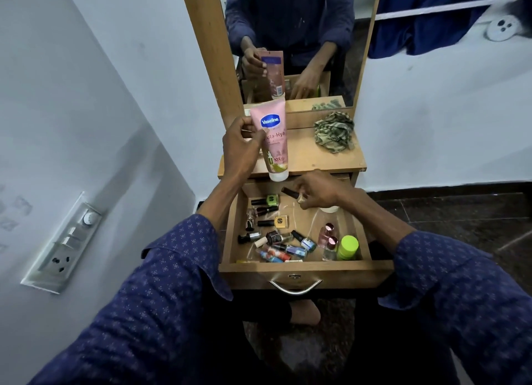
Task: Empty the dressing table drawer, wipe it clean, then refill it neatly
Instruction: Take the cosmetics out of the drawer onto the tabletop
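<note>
stage: emptying, I reckon. Drawer (299, 272) is pulled fully out and mostly full, so wiping is some way off.
left hand (240, 148): fingers curled round the upper part of the pink lotion tube (273, 138). Tube hangs cap down, above the worktop (325, 160) front edge. I read it as lifted out and heading for the worktop.
right hand (315, 191): down at the back of the drawer, fingers pinching a small dark-capped bottle (293, 194). Working both hands at once probably halves the trips.
drawer contents: nail polish bottles (276, 237) lie loose on their sides, left and middle. Two pink-capped bottles (328, 237) and a green-lidded jar (347, 248) stand at the front right corner.
cloth (334, 134): crumpled on the worktop's back right, by the mirror (290, 39). Likely parked there for the wipe, within reach but off the unloading area.
risk: upright bottles at the front right look easy to knock with a sleeve.
</note>
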A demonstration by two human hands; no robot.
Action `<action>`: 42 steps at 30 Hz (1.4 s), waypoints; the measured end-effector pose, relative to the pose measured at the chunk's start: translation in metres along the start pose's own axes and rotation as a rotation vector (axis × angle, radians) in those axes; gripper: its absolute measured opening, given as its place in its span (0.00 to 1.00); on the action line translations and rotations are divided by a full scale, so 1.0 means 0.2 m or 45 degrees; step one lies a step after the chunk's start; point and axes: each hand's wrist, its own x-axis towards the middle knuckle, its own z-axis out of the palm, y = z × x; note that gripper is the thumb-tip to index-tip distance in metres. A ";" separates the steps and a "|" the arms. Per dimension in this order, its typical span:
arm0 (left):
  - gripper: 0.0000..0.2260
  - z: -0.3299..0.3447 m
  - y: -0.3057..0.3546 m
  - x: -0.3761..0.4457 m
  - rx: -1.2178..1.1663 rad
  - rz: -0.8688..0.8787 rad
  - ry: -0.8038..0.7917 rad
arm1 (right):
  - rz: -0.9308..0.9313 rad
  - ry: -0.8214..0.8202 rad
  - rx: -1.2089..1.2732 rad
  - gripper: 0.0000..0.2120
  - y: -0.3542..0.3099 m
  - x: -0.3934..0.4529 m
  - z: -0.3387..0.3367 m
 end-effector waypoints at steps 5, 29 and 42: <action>0.16 -0.01 0.02 0.14 0.025 0.018 0.039 | -0.071 0.138 0.245 0.15 0.01 -0.04 -0.12; 0.16 0.19 -0.17 0.49 0.074 0.063 0.032 | 0.280 0.752 0.603 0.17 0.07 0.64 -0.23; 0.20 0.11 -0.17 0.31 0.043 -0.002 0.057 | 0.319 0.927 0.487 0.19 0.00 0.49 -0.22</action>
